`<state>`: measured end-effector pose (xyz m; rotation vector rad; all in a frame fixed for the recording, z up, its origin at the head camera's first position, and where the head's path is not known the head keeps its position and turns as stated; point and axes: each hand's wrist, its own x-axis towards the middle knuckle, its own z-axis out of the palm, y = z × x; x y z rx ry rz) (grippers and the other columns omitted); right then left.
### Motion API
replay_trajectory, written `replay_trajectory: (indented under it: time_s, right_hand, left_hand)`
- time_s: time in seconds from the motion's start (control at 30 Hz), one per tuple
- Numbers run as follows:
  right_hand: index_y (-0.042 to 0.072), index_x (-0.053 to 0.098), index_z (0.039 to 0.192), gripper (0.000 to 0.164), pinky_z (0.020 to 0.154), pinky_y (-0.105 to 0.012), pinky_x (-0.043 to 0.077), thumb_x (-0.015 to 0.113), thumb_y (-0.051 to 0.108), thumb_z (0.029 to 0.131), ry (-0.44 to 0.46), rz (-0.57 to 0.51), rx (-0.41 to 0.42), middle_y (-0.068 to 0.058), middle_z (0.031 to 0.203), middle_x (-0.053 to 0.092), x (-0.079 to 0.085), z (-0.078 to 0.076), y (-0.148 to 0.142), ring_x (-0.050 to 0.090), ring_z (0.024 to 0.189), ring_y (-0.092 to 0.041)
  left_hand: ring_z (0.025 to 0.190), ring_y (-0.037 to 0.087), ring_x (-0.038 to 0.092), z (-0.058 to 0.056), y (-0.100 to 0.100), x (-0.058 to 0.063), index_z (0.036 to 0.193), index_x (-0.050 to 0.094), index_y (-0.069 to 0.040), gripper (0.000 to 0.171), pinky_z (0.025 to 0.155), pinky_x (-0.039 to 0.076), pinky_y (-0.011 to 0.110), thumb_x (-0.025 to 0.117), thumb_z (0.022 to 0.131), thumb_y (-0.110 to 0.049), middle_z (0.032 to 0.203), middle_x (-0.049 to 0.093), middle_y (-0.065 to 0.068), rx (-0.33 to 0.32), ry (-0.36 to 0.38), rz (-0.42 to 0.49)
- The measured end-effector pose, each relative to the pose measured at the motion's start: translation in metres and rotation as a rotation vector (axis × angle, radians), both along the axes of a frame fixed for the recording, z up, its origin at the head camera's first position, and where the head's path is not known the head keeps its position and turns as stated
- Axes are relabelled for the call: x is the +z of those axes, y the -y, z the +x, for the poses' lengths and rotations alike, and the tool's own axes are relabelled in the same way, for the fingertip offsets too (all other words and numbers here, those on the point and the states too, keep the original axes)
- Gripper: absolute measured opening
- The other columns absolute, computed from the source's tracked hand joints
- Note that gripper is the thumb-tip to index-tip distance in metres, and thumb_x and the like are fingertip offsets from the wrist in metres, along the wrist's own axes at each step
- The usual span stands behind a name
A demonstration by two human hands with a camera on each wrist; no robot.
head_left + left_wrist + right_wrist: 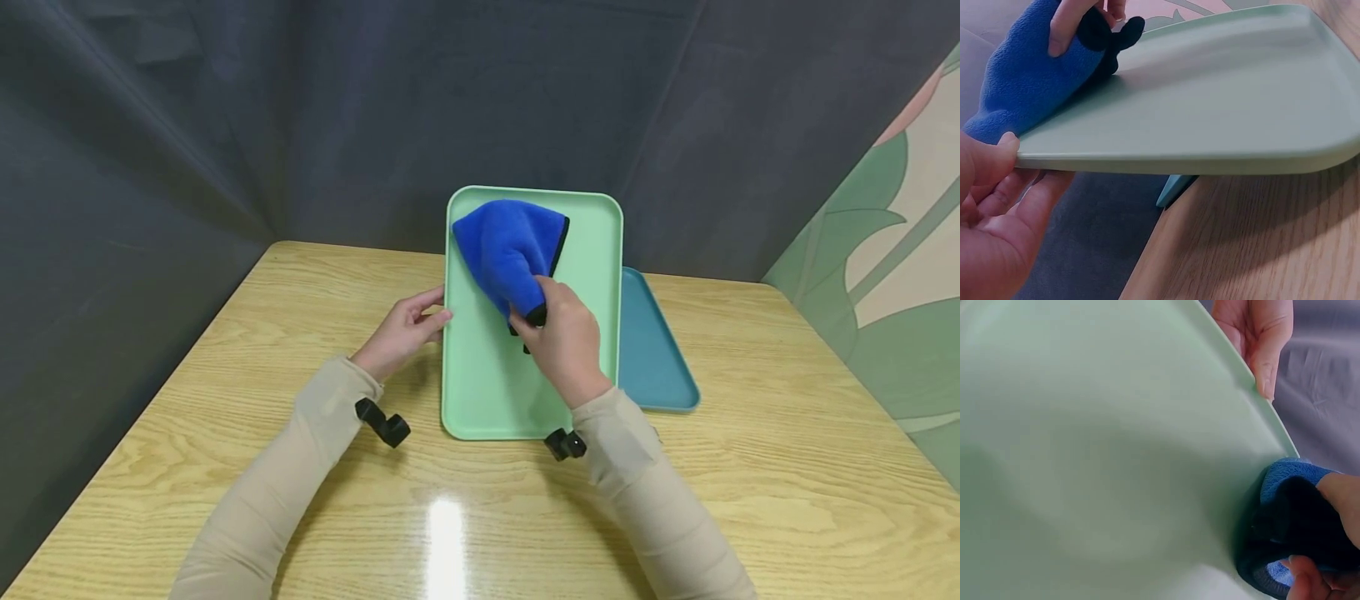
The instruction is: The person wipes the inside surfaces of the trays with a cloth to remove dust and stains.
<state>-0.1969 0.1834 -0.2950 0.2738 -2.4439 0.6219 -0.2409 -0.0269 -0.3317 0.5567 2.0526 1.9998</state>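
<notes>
A light green tray (487,392) is held tilted up above the table, its inner face toward me in the head view. My left hand (401,333) grips its left edge, thumb on the rim and fingers beneath, as the left wrist view shows. In my right hand (562,333) is a bunched blue cloth (506,242) with black edging, pinched between thumb and fingers. The cloth lies against the upper left part of the tray's inner face. In the right wrist view the folded cloth (1288,469) sits close to the tray's rim.
A teal tray (652,350) lies on the wooden table (750,433), partly hidden behind the green one. Dark curtains (487,100) hang behind the table. A leaf-patterned panel (892,275) stands on the right. Small black mounts sit at both wrists.
</notes>
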Motion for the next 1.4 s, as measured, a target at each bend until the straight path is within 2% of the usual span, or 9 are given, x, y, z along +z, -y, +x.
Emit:
replay_trajectory:
  time_s: [0.13, 0.37, 0.73, 1.0, 1.4]
  right_hand:
    - [0.002, 0.060, 0.113, 0.039, 0.075, -0.047, 0.055, 0.072, 0.021, 0.081, 0.005, -0.005, -0.014, -0.019, 0.100, 0.067, 0.000, 0.001, -0.005, 0.065, 0.090, -0.034]
    - [0.000, 0.059, 0.116, 0.042, 0.084, -0.049, 0.053, 0.071, 0.021, 0.082, 0.033, -0.017, -0.042, -0.021, 0.107, 0.065, -0.001, 0.001, -0.018, 0.063, 0.097, -0.036]
    - [-0.004, 0.060, 0.112, 0.041, 0.079, -0.053, 0.051, 0.073, 0.018, 0.079, -0.011, -0.050, -0.096, -0.025, 0.102, 0.066, -0.005, 0.005, -0.045, 0.062, 0.092, -0.041]
    - [-0.004, 0.059, 0.114, 0.041, 0.082, -0.054, 0.050, 0.071, 0.017, 0.081, 0.035, -0.073, -0.127, -0.026, 0.106, 0.064, -0.005, 0.007, -0.060, 0.061, 0.096, -0.042]
    - [-0.003, 0.059, 0.114, 0.041, 0.076, -0.054, 0.051, 0.070, 0.021, 0.082, 0.070, -0.039, -0.110, -0.025, 0.103, 0.065, -0.008, 0.007, -0.052, 0.062, 0.091, -0.041]
  left_hand:
    - [0.098, 0.006, 0.061, -0.001, 0.000, -0.001, 0.144, 0.036, -0.009, 0.046, 0.099, 0.049, 0.044, 0.044, 0.098, -0.007, 0.137, 0.045, 0.016, 0.001, -0.004, -0.010]
    - [0.096, 0.006, 0.062, -0.002, 0.000, -0.001, 0.144, 0.036, -0.009, 0.046, 0.099, 0.050, 0.043, 0.044, 0.098, -0.007, 0.134, 0.046, 0.016, 0.003, -0.011, -0.017]
    - [0.097, 0.005, 0.061, -0.001, 0.000, 0.000, 0.145, 0.035, -0.008, 0.047, 0.093, 0.054, 0.032, 0.043, 0.099, -0.007, 0.136, 0.045, 0.016, 0.007, -0.021, -0.020]
    - [0.096, 0.003, 0.061, 0.000, 0.000, -0.001, 0.145, 0.034, -0.007, 0.047, 0.094, 0.053, 0.034, 0.043, 0.099, -0.006, 0.138, 0.043, 0.016, 0.004, -0.026, -0.007]
    - [0.097, 0.003, 0.060, -0.001, -0.001, -0.001, 0.145, 0.033, -0.006, 0.047, 0.095, 0.053, 0.034, 0.043, 0.099, -0.007, 0.138, 0.042, 0.018, -0.003, -0.047, -0.007]
